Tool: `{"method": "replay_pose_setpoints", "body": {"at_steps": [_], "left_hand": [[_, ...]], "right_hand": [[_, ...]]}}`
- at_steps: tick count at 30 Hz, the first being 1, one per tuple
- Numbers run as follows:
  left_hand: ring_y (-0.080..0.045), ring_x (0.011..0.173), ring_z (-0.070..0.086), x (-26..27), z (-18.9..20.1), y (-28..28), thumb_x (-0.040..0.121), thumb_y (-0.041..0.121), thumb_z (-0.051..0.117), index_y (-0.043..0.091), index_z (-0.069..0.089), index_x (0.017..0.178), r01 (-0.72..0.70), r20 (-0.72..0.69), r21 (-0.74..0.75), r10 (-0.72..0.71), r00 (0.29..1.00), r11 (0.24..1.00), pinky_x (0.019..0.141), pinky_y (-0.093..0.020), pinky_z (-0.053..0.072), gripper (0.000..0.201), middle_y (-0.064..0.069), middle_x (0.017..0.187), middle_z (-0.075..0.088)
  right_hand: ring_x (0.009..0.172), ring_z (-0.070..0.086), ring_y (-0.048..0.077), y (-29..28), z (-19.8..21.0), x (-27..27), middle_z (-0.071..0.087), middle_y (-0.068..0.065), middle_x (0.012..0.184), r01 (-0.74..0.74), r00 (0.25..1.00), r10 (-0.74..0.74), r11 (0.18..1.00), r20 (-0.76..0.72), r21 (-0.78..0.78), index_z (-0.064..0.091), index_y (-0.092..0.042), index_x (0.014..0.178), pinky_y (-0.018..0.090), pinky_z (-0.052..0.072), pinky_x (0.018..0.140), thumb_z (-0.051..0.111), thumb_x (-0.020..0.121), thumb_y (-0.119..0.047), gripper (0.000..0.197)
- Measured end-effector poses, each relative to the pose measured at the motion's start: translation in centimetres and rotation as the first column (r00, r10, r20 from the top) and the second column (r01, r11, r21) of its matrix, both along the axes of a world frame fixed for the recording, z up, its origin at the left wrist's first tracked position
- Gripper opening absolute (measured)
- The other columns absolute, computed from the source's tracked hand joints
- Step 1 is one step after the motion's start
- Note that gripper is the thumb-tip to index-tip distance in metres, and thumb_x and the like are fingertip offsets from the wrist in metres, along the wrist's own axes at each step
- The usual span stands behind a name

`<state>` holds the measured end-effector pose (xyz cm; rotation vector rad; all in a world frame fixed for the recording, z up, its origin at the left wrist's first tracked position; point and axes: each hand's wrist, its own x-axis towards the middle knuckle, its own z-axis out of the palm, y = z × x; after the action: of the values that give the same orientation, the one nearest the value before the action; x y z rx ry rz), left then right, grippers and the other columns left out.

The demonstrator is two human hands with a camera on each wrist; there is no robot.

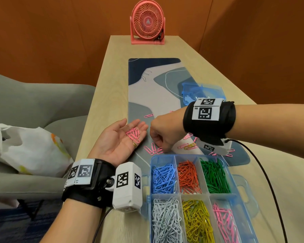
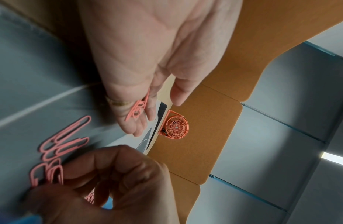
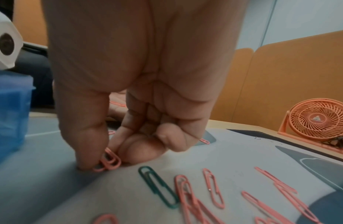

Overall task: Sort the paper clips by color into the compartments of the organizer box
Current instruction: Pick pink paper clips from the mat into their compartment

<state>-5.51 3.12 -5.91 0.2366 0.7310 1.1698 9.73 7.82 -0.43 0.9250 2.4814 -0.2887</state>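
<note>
Pink clips point(image 3: 109, 161) are being pinched off the mat point(image 1: 153, 95) by the right hand point(image 1: 162, 135), more are held in the flat, open left hand point(image 1: 120, 137), and next they should be dropped in the box's pink part point(image 1: 225, 223).

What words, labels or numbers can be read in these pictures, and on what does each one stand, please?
"R5": white marker tag on the black right wrist band.
"R4": smaller white tag just above it.
White tag on the left wrist band: lettering too small to read.
Pink desk fan: triangle logo, print blurred.
</note>
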Motion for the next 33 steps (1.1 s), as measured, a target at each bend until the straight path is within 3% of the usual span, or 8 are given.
{"method": "replay_pose_setpoints", "body": {"at_steps": [4, 7, 11, 17, 20, 23, 27, 33], "left_hand": [[-0.03, 0.078, 0.071, 0.0, 0.0, 0.0, 0.098, 0.022, 0.038, -0.006, 0.058, 0.106, -0.002, -0.012, -0.005, 0.002, 1.0, 1.0, 0.077, -0.041, 0.053, 0.035, -0.023, 0.109, 0.063], [-0.03, 0.081, 0.071, 0.0, -0.1, 0.0, 0.098, 0.022, 0.039, -0.005, 0.058, 0.106, 0.002, -0.009, -0.006, -0.002, 1.0, 1.0, 0.078, -0.041, 0.053, 0.035, -0.023, 0.111, 0.063], [-0.029, 0.086, 0.069, 0.0, 0.0, 0.0, 0.098, 0.022, 0.039, -0.005, 0.058, 0.106, 0.004, -0.01, -0.003, -0.004, 1.0, 1.0, 0.078, -0.041, 0.053, 0.035, -0.023, 0.114, 0.062], [-0.03, 0.083, 0.07, 0.0, -0.1, 0.0, 0.097, 0.022, 0.039, -0.006, 0.058, 0.107, 0.005, -0.003, -0.005, -0.005, 1.0, 1.0, 0.079, -0.041, 0.053, 0.035, -0.023, 0.109, 0.064], [-0.03, 0.084, 0.07, 0.0, 0.0, 0.0, 0.097, 0.022, 0.039, -0.006, 0.059, 0.105, 0.013, -0.014, -0.006, -0.013, 1.0, 1.0, 0.079, -0.042, 0.052, 0.035, -0.023, 0.109, 0.064], [-0.03, 0.098, 0.065, 0.2, 0.2, -0.1, 0.098, 0.021, 0.038, -0.006, 0.056, 0.113, 0.022, -0.005, -0.01, -0.022, 1.0, 1.0, 0.08, -0.044, 0.052, 0.036, -0.024, 0.117, 0.061], [-0.033, 0.109, 0.057, 0.2, 0.4, -0.3, 0.098, 0.02, 0.035, -0.013, 0.047, 0.126, 0.041, 0.061, 0.009, -0.041, 0.997, 0.999, 0.085, -0.05, 0.049, 0.044, -0.028, 0.131, 0.052], [-0.035, 0.101, 0.06, 0.2, 0.4, -0.2, 0.101, 0.019, 0.031, -0.013, 0.049, 0.121, -0.005, 0.089, -0.032, 0.008, 0.996, 0.999, 0.089, -0.046, 0.049, 0.043, -0.027, 0.115, 0.061]], "right_hand": [[0.053, 0.045, 0.003, -0.3, 0.0, 0.0, 0.05, -0.013, 0.058, -0.033, 0.999, 0.033, 0.999, -0.013, 0.003, 0.052, -0.026, 0.061, 0.008, 0.035, 0.047, 0.068, 0.078, -0.014, 0.026], [0.057, 0.048, 0.004, -0.4, 0.1, 0.0, 0.057, -0.01, 0.065, -0.016, 1.0, 0.016, 1.0, -0.022, 0.0, 0.063, -0.019, 0.077, 0.008, 0.035, 0.048, 0.071, 0.076, -0.015, 0.008], [0.069, 0.056, 0.014, -0.3, -0.1, -0.1, 0.068, 0.003, 0.081, 0.007, 1.0, -0.008, 1.0, -0.02, -0.028, 0.068, -0.014, 0.087, 0.018, 0.041, 0.055, 0.073, 0.075, -0.016, 0.013], [0.054, 0.044, 0.004, -0.4, -0.2, 0.3, 0.052, -0.01, 0.064, -0.002, 1.0, 0.002, 1.0, 0.003, -0.03, 0.066, -0.012, 0.084, 0.006, 0.035, 0.046, 0.073, 0.077, -0.015, 0.01], [0.055, 0.047, 0.004, -0.1, 0.5, 0.1, 0.056, -0.01, 0.064, 0.007, 1.0, -0.007, 1.0, 0.0, -0.01, 0.064, -0.017, 0.08, 0.007, 0.036, 0.049, 0.071, 0.079, -0.019, 0.007], [0.063, 0.059, 0.013, 0.8, 2.2, -0.6, 0.069, 0.0, 0.072, 0.07, 0.994, -0.071, 0.997, -0.08, -0.017, 0.063, -0.018, 0.077, 0.022, 0.05, 0.064, 0.066, 0.08, -0.019, 0.005], [0.052, 0.057, 0.005, 1.3, 4.3, -2.4, 0.065, -0.008, 0.061, 0.075, 0.977, -0.07, 0.997, -0.201, 0.018, 0.066, -0.02, 0.081, 0.015, 0.044, 0.052, 0.068, 0.081, -0.016, 0.004], [0.049, 0.059, 0.0, 1.5, 4.5, -3.0, 0.067, -0.007, 0.069, 0.093, 0.959, -0.07, 0.993, -0.276, 0.07, 0.067, -0.019, 0.091, 0.011, 0.042, 0.048, 0.067, 0.085, -0.019, 0.006]]}}
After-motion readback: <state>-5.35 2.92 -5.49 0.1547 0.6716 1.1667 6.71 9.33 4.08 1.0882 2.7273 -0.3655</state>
